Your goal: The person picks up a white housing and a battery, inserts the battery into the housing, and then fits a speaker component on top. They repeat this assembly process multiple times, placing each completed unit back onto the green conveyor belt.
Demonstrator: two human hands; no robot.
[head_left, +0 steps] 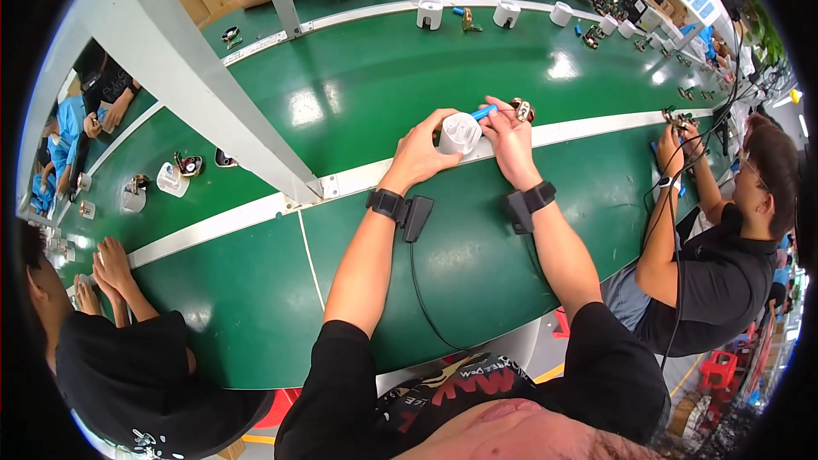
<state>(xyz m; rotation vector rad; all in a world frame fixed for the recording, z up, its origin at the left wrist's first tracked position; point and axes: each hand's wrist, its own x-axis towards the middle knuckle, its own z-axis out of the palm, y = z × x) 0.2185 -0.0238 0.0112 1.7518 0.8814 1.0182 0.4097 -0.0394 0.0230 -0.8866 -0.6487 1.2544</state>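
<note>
My left hand (pixel 417 152) is wrapped round a white cup-shaped plastic housing (pixel 460 132), its open top facing up, just above the white rail. Close to its right, my right hand (pixel 513 152) pinches a blue cylindrical battery (pixel 484 112) that points toward the housing's rim. A small gold-and-dark assembly (pixel 522 110) sits at the fingertips of the same hand, and a thin dark wire seems to run between it and the battery. Whether the battery touches the housing I cannot tell.
A grey post (pixel 213 94) rises from the white rail (pixel 588 129) left of my hands. Similar white housings (pixel 429 14) stand along the far rail. Co-workers sit on both sides, one person (pixel 724 264) at right. Black cables hang from my wrist straps (pixel 417 218).
</note>
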